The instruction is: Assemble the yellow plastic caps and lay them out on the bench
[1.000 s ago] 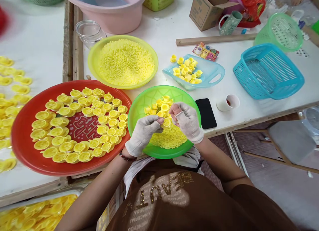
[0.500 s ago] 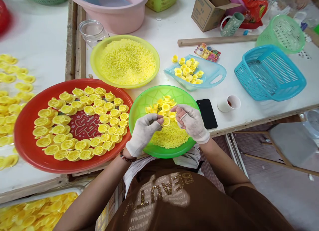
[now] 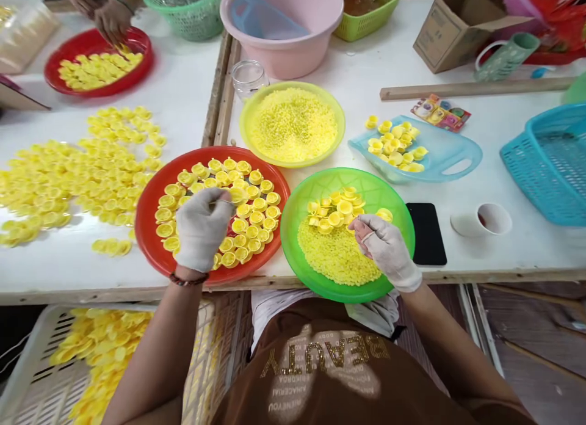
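Observation:
My left hand (image 3: pixel 204 226), in a white glove with bare fingertips, is over the red tray (image 3: pixel 149 245). Its thumb and finger pinch a small yellow toy teacup (image 3: pixel 237 195). Rows of similar yellow cups on saucers lie round the tray. My right hand (image 3: pixel 387 248), gloved the same way, hovers above the right side of the green bowl (image 3: pixel 315 278). Its fingers are curled together, and whatever they may hold is hidden. In that bowl, loose yellow cups (image 3: pixel 335 218) rest on a bed of small yellow beads (image 3: pixel 336 257).
A yellow bowl (image 3: pixel 337 138) of beads stands behind, beside a blue scoop (image 3: pixel 446 159) with cups. At right are a phone (image 3: pixel 426 234), a paper cup (image 3: pixel 480 220) and a blue basket (image 3: pixel 544 168). Another person's hand (image 3: pixel 113 21) reaches into a far red tray (image 3: pixel 101 90).
My left hand has moved left from the green bowl to over the red tray, carrying a teacup. My right hand stays by the green bowl. The view has turned left.

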{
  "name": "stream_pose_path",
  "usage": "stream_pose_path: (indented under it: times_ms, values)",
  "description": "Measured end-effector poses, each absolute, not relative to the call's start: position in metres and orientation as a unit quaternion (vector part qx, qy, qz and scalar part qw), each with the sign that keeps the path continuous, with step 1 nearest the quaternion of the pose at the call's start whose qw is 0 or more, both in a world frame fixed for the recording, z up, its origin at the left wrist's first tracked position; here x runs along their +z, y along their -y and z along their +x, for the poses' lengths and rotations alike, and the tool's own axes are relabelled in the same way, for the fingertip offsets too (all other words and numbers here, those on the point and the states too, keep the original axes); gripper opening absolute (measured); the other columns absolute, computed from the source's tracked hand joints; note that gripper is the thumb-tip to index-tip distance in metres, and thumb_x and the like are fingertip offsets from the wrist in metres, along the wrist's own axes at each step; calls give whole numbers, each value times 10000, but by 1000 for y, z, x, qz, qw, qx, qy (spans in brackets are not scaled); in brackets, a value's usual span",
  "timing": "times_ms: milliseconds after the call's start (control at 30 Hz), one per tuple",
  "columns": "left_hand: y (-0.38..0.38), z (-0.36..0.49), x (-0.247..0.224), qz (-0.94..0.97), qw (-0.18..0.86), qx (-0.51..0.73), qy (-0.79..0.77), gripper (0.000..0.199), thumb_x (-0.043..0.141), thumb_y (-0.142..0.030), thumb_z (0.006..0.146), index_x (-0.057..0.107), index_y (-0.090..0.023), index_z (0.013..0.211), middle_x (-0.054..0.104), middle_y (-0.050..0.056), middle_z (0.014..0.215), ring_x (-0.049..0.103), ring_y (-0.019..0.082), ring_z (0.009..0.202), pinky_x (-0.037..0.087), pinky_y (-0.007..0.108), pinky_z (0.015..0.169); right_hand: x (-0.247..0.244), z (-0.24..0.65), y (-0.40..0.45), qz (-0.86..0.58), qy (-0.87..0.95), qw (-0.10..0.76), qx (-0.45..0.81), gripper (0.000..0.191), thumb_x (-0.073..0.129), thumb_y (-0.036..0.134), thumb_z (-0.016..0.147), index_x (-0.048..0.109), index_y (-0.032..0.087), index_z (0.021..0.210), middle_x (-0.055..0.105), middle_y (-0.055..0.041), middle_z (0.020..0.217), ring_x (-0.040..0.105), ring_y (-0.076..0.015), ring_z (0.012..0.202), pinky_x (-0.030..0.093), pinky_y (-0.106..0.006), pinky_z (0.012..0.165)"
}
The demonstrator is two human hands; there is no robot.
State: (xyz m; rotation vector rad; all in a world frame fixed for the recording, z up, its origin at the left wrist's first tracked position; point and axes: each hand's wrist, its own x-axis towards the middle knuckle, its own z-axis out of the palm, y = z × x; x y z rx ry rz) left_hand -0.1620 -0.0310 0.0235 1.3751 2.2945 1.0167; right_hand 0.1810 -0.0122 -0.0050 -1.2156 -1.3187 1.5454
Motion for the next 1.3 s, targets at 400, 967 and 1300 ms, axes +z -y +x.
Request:
stream_pose_path:
  times_ms: [400, 967, 1300]
  values:
    - [24, -211, -28, 497, 69, 201, -841, 254, 604, -387, 886, 674, -177, 764, 585, 43, 721, 559, 210, 770, 392, 318, 727, -8, 176, 12, -401, 766, 215, 453, 207, 516, 298, 1038, 682, 219, 945, 631, -33, 824, 567, -184, 745, 496, -345, 702]
    - [-24, -7, 5, 721, 296, 195, -596, 347, 664, -367, 988, 642, -206, 1295, 623, 123, 1329, 643, 244, 1154, 573, 410, 953, -12, 159, 23, -413, 817, 29, 402, 183, 509, 271, 1012, 604, 202, 872, 668, -64, 829, 618, -202, 771, 480, -351, 736]
    - [-23, -4, -4, 723, 301, 183, -595, 376, 667, -368, 986, 630, -192, 1316, 617, 129, 1337, 642, 251, 1160, 574, 423, 957, 5, 174, -9, -367, 172, 362, 839, 321, 753, 438, 859, 525, 213, 861, 520, 61, 710, 416, -44, 468, 305, -151, 410]
